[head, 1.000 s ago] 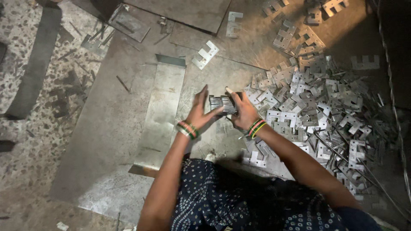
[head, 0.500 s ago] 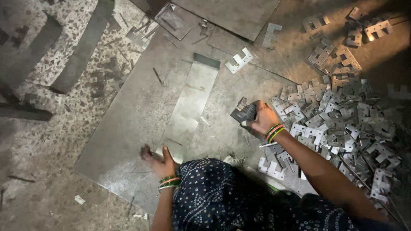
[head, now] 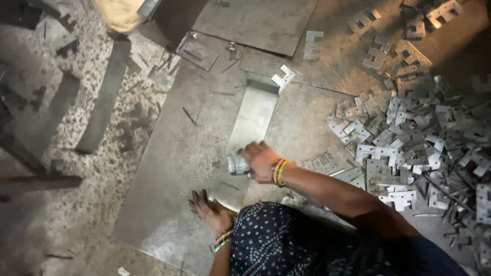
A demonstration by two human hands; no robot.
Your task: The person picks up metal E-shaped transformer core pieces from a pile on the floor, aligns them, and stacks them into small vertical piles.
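Metal bracket stack (head: 237, 164) in right hand (head: 261, 159); two hands.

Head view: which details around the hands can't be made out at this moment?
- Stack of metal pieces in the right hand: motion-blurred, partly covered by the fingers; count unreadable.
- Left hand: palm down on the metal sheet; anything under it is hidden.
- Pile of cut brackets: cut off by the right edge.

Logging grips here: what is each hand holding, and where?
Right hand grips a stack of metal pieces by one end; left hand rests flat on the metal sheet.
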